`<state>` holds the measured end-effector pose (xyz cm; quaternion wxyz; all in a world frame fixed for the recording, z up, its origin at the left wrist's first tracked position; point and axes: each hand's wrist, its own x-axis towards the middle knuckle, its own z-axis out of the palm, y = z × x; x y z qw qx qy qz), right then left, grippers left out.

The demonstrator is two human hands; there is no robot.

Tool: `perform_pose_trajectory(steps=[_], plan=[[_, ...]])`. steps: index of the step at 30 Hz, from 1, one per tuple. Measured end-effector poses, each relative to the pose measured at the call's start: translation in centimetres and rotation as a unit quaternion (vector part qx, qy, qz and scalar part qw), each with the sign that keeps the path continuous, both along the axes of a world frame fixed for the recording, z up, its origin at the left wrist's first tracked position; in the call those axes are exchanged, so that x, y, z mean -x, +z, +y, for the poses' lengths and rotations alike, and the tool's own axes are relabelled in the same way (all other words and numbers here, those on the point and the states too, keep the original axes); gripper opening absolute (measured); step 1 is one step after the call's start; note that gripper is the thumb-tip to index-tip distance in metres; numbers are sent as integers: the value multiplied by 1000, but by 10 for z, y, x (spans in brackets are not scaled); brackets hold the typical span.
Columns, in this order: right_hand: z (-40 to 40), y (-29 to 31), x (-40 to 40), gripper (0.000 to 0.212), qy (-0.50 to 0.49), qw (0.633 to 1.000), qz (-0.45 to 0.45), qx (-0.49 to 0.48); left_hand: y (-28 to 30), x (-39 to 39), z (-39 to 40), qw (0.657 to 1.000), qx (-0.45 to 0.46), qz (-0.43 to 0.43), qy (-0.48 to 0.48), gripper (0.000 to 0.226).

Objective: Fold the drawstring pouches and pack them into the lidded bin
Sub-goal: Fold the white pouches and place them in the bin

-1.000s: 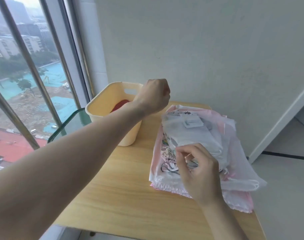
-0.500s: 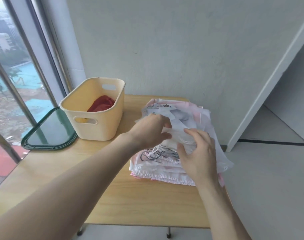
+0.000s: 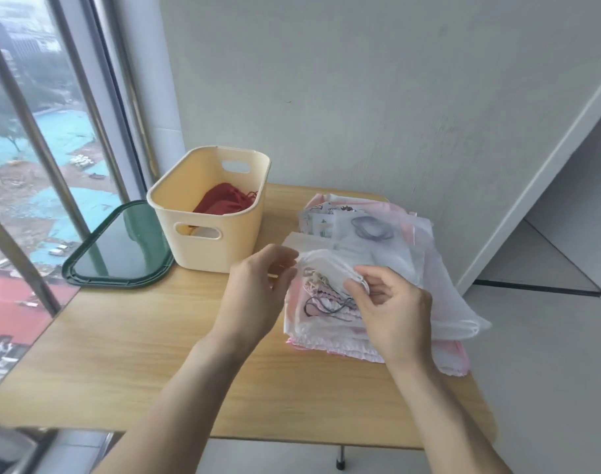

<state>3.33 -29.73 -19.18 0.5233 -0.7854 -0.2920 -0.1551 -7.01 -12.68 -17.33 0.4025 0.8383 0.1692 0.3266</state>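
A wooden bench stands against a pale wall, with a window on the left. At the far left of the bench sits a cream bin, uncovered, with a red pouch lying inside. The dark green lid lies flat just beside the bin on its left, touching or nearly touching its wall.

To the right of the bin lies a stack of pouches, white, sheer and pink, with drawstring cords showing through the fabric. The right hand is over the near part of the stack; its grip is narrow, thumb and fingers pinching the gathered mouth of the top white pouch. The left hand is at the left edge of the same pouch, fingers curled toward it; whether its grip actually has the fabric, I cannot tell.
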Motion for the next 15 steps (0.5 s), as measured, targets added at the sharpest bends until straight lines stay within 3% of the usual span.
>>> perform_pose_trajectory(steps=[5, 8, 12, 15], plan=[[9, -4, 4, 28, 10, 996, 67, -49, -2, 5, 5, 997, 64, 45, -2, 14], [10, -4, 5, 31, 20, 993, 100, -66, -2, 5, 6, 985, 146, 84, -27, 5], [9, -5, 6, 37, 62, 992, 102, -44, 2, 7, 5, 962, 222, 125, -94, 26], [7, -6, 4, 27, 31, 986, 107, -122, 3, 8, 8, 936, 297, 132, -132, 34]])
